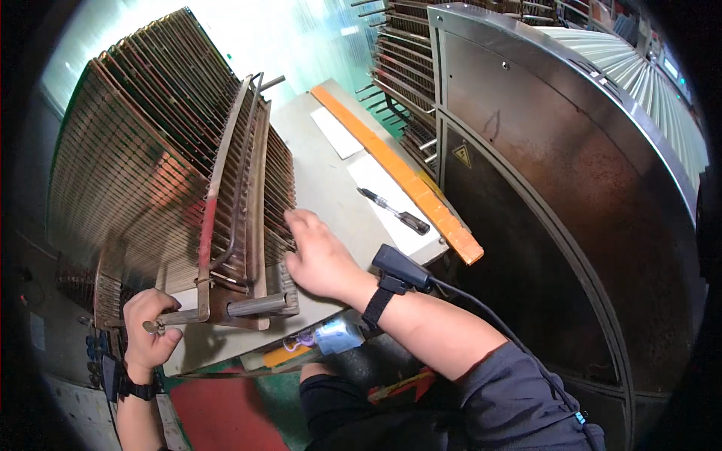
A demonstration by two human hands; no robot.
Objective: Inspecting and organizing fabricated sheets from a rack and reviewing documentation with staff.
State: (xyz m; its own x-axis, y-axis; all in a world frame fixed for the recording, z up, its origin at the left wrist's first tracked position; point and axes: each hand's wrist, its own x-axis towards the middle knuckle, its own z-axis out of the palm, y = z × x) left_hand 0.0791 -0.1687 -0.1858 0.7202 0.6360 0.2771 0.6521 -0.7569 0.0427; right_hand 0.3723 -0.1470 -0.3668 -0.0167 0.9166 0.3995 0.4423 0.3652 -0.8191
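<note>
A metal slotted rack (256,218) stands tilted on a light table, with many thin, dark panels (135,150) fanned side by side in its slots. My left hand (149,327) is closed round the end of the rack's lower metal rod (184,316), at the near left corner. On the rack's right side, my right hand (323,259) has its fingers bent against the slotted edge, gripping it; the fingertips are partly hidden. Each wrist wears a black strap with a small device, and a cable runs up my right arm.
Right of the rack, a pen-like tool with a dark handle (395,211) lies on white paper (368,180). An orange bar (398,173) edges the table (304,124). A large metal cabinet (526,105) stands at right, with another rack (406,68) behind. Tape and scissors-like purple handles (299,342) sit below.
</note>
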